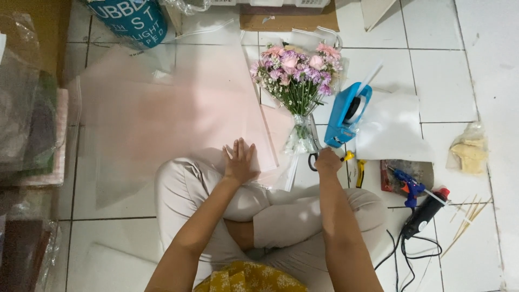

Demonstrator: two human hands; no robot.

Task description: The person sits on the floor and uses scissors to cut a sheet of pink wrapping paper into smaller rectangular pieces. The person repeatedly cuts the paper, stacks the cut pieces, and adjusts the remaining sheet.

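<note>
I sit cross-legged on a white tiled floor. My left hand [239,160] lies flat with fingers spread on a large translucent pale pink wrapping sheet [162,108] that spreads out to the left. My right hand [327,160] is closed around the black handles of a pair of scissors [313,147] whose blades point away along the stems of a bouquet. The bouquet [296,73] of pink and purple flowers with small white sprigs lies on the floor just beyond both hands, its stems wrapped in clear film.
A blue tape dispenser [346,113] sits right of the bouquet on a white sheet [392,127]. A blue glue gun [409,186], black heat tool [424,213], yellow-handled pliers [359,172], wooden skewers [468,215] and a plastic bag [468,154] lie at right. A teal bucket [130,19] stands far left.
</note>
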